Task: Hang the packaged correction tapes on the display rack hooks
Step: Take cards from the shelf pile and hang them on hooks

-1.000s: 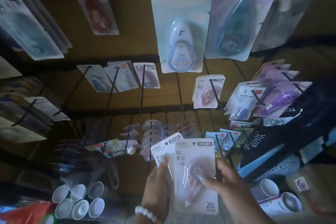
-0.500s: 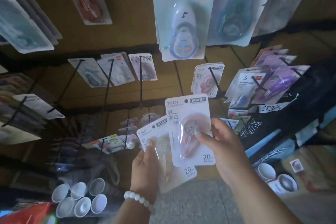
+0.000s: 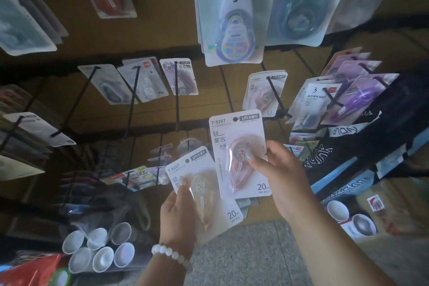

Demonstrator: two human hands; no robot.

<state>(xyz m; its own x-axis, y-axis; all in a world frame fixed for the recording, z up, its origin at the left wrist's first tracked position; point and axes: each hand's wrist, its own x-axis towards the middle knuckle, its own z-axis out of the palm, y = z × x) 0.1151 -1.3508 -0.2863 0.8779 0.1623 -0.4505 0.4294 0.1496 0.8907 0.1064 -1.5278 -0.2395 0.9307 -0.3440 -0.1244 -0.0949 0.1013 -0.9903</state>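
Note:
My right hand point(image 3: 282, 175) grips a pink correction tape pack point(image 3: 232, 132) marked T-9267, held upright with its hang hole at the top. Just above and right of it, a black rack hook point(image 3: 276, 94) carries a similar pink pack point(image 3: 260, 97) marked T-9264. My left hand point(image 3: 180, 213), with a white bead bracelet on the wrist, holds a second T-9267 pack point(image 3: 222, 210), lower, tilted left and partly behind the first one. More card edges show behind it.
Long black hooks point(image 3: 177, 90) stick out of the brown slat wall, each with packaged tapes point(image 3: 232, 21). A black printed bag point(image 3: 348, 146) hangs at right. White cups point(image 3: 102, 248) sit low left, mugs point(image 3: 357, 223) low right, over a grey speckled floor.
My right hand has lifted its pack up and to the right, away from the left hand's pack and closer to the hook with the pink pack. The left hand rose slightly.

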